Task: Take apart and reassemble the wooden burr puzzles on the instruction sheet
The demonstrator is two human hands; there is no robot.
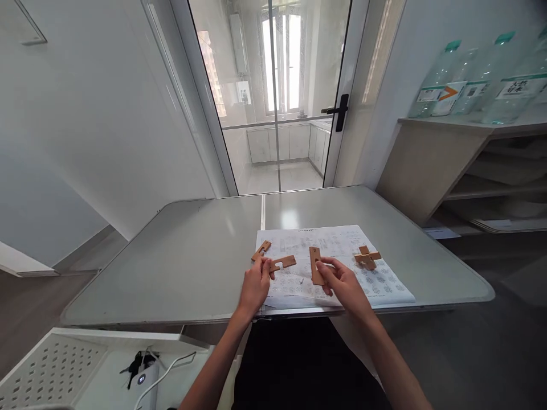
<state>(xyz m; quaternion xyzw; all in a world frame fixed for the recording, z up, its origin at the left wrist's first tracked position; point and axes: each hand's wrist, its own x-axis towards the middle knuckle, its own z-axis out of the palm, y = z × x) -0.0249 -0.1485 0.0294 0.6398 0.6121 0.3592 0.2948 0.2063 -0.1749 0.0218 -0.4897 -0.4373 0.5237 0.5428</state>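
My left hand point(255, 283) pinches a notched wooden puzzle piece point(287, 262) by its left end, above a printed sheet. Between the thumb and fingers of my right hand point(339, 279) is a flat wooden puzzle piece marked 2 point(315, 263), held nearly upright. Just beyond my left hand, another notched wooden piece point(264, 247) lies at the sheet's left edge. Several interlocked wooden pieces point(367, 258) form a cross-shaped cluster to the right of my right hand. The printed instruction sheet point(329, 242) shows rows of small diagrams, too small to read.
The pale table point(205, 256) has a seam down its middle. Below its left front sits a white bin point(102, 376) holding keys, a power bank point(147, 384) and a white cable. Large water bottles point(482, 80) stand on a shelf unit at the right. A glass door point(294, 142) is behind the table.
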